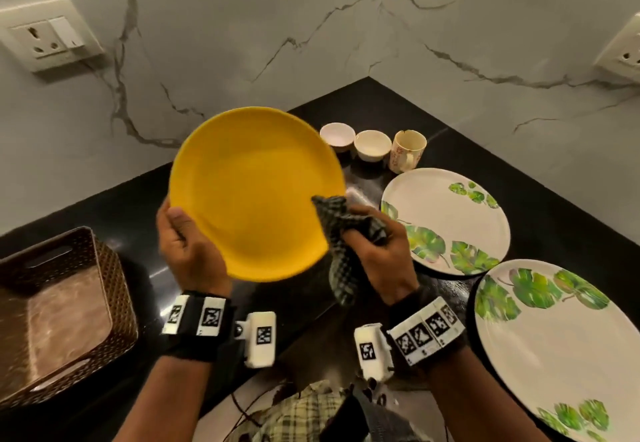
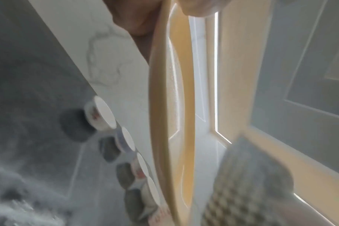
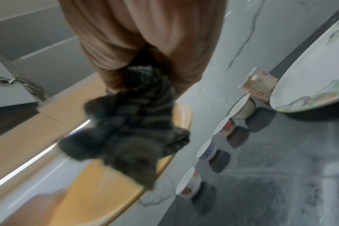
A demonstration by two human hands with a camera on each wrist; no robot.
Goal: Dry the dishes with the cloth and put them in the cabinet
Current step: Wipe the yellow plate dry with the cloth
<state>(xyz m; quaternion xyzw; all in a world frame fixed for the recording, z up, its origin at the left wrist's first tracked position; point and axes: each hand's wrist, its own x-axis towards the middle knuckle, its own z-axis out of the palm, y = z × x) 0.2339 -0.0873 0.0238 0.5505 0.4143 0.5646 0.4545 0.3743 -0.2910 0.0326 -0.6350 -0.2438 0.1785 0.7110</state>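
Above the black countertop (image 1: 450, 122), a yellow plate (image 1: 256, 192) is being held clear of the surface, its concave face tilting toward the camera and its back turning toward the marble-patterned wall (image 1: 242, 25). Being round, the plate is showing no long axis in the head view; in the left wrist view it is appearing edge-on as a narrow upright band. The left hand (image 1: 188, 244) is gripping the plate's lower-left rim, thumb lying on the face and fingers curling behind. The right hand (image 1: 377, 251) is clutching a bunched checked cloth (image 1: 343, 230), fingers closing tightly around it, and is pressing the cloth's upper fold against the plate's right rim while a loose tail is hanging down below the hand. In the right wrist view the cloth is blurring across the plate's yellow edge.

Behind the plate, two small bowls (image 1: 337, 136) (image 1: 372, 145) and a patterned mug (image 1: 407, 150) are standing in a row near the wall corner; the wrist views are showing more small bowls in that row. Two leaf-printed plates (image 1: 450, 206) (image 1: 540, 344) are lying flat on the countertop to the right, well apart from the hands. At left, a brown woven basket (image 1: 110, 289) is sitting on the countertop, and a wall socket (image 1: 48, 39) is showing above it.
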